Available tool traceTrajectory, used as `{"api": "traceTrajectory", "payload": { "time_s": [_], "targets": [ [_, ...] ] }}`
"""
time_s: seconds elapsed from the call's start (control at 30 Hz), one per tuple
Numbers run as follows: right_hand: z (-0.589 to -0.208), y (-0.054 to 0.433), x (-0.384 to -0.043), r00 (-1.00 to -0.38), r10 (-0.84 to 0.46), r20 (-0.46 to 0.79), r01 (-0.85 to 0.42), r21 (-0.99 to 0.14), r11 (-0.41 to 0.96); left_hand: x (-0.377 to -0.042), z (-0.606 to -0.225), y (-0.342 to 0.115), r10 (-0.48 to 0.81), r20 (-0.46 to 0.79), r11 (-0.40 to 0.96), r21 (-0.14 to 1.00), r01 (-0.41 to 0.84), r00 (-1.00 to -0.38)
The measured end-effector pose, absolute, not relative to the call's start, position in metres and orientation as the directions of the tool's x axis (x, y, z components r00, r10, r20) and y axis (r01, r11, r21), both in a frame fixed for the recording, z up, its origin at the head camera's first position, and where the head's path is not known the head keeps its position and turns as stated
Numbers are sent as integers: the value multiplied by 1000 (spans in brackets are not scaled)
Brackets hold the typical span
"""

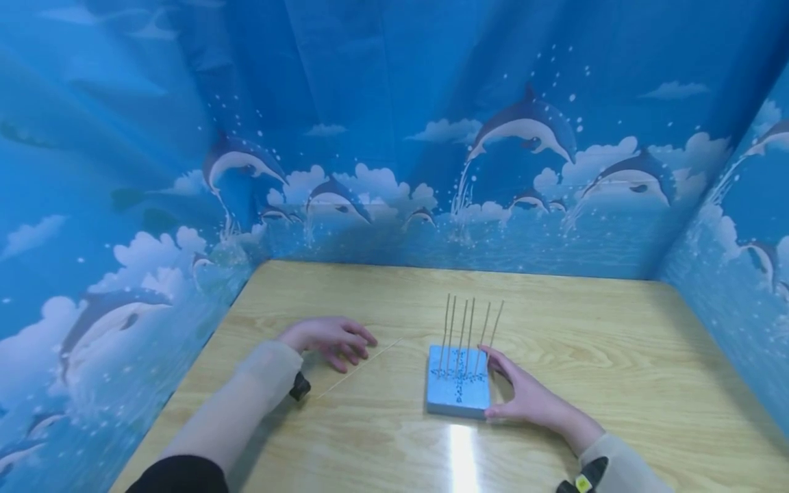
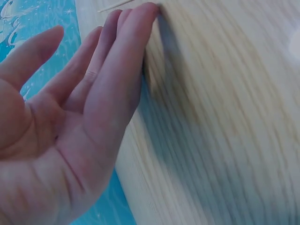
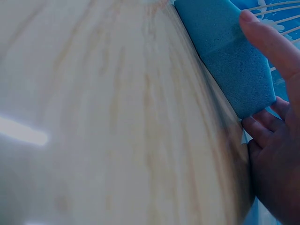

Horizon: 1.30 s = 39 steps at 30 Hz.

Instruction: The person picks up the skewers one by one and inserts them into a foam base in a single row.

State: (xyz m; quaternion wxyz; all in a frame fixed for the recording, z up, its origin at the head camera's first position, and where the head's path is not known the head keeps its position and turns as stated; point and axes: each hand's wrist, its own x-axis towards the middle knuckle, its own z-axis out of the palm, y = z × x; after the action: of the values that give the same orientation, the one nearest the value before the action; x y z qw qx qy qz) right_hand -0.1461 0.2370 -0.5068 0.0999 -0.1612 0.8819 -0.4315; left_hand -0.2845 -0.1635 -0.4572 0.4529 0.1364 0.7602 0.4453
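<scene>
A blue foam block [image 1: 457, 396] lies on the wooden table, its top marked with dark dots in a cross pattern. Several thin sticks [image 1: 471, 322] stand upright in it in a row, the rightmost ones leaning right. My right hand [image 1: 533, 400] grips the block's right side, thumb at the near corner and fingers at the far one. In the right wrist view the thumb lies over the edge of the foam block [image 3: 229, 61]. My left hand [image 1: 329, 340], fingers loosely bent and holding nothing, hovers low beside a loose thin stick [image 1: 364, 365]. Part of this stick [image 2: 116, 5] shows past the fingertips in the left wrist view.
The light wooden table [image 1: 585, 329] fills the lower part of the head view. Blue curtains [image 1: 394, 137] printed with dolphins and clouds close it off at the back and both sides. A bright light reflection falls on the tabletop in front of the block.
</scene>
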Motion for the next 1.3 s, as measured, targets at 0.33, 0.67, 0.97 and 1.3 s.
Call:
{"api": "traceTrajectory", "payload": {
  "time_s": [0.33,0.67,0.97,1.3],
  "targets": [
    [-506,238,-145,-927,-374,-33,-202,-796,571,-277,-461,-157,610,-553,584,798,-149,-568],
    [-508,238,-146,-930,-365,-35,-189,-807,559,-265,-466,-149,560,-476,653,757,7,-678],
    [-508,238,-145,-930,-367,-34,-187,-813,551,-257,-469,-144,596,-353,654,735,181,-721],
    [-509,237,-145,-929,-368,-34,-190,-811,554,-262,-462,-149,588,-426,637,768,69,-687]
  ]
}}
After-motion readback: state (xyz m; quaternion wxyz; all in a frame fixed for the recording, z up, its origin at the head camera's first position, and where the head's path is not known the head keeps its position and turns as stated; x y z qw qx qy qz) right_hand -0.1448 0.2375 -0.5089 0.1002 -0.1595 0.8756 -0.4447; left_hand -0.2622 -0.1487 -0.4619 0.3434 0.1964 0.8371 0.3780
